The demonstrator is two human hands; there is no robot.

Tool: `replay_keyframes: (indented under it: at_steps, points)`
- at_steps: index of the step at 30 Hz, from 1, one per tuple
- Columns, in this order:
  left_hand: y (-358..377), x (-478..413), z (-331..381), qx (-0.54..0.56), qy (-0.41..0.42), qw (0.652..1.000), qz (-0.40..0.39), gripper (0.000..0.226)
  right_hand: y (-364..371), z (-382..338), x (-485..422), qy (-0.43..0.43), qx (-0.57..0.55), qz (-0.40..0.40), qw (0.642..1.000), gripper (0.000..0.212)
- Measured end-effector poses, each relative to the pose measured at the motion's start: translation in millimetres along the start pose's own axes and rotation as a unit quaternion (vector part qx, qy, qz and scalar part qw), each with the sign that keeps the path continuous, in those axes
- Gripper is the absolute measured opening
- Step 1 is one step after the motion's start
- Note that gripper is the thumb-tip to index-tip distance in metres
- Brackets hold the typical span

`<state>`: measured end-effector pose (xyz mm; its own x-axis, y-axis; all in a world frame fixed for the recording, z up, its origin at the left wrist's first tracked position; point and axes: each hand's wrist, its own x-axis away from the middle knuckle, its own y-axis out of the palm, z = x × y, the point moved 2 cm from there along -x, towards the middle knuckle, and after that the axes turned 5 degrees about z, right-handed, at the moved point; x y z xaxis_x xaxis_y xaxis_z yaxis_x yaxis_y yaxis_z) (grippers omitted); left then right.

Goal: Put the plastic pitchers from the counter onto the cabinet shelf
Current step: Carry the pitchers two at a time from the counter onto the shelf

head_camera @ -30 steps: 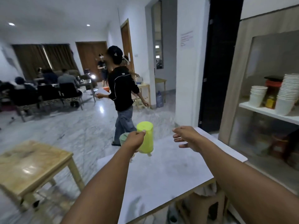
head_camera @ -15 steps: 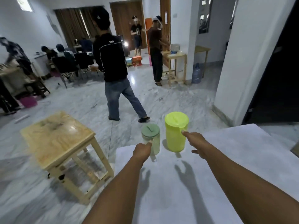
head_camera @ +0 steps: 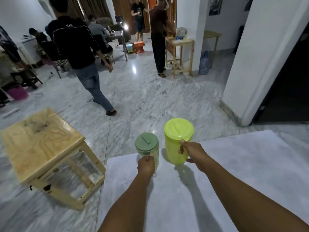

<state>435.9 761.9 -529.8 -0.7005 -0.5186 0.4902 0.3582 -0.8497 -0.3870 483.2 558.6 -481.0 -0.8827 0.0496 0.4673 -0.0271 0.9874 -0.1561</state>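
White counter (head_camera: pixel 234 164), both hands now clenched: left hand (head_camera: pixel 145 165) on clear pitcher (head_camera: pixel 148 149), right hand (head_camera: pixel 194 152) on yellow pitcher (head_camera: pixel 175 141).

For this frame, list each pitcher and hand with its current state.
yellow-green pitcher: lid on, upright, at the counter's far edge.
clear pitcher: green lid on, upright.
right hand: closed on the yellow-green pitcher's handle.
left hand: closed on the clear pitcher's handle.

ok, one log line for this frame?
phase: grasp | left hand: on clear green-lidded pitcher | right hand: on yellow-green pitcher | both on counter | shelf: out of view
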Motion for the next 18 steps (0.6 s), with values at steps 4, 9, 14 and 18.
replay_keyframes:
  at_steps: [4,9,14,18]
  points:
    - [-4,11,15,0.036,0.003,0.999,-0.031,0.033,-10,-6,16,0.024,-0.016,0.017,0.999,0.040]
    - [-19,58,39,0.048,0.010,0.991,-0.127,0.034,-39,-12,75,0.028,-0.021,0.052,0.998,0.039]
    - [-23,133,51,0.046,0.086,0.977,-0.191,0.037,-89,-9,174,-0.013,-0.024,0.131,0.991,0.040]
    - [-15,214,49,0.041,0.140,0.952,-0.268,0.029,-140,9,272,-0.035,-0.051,0.205,0.977,0.039]
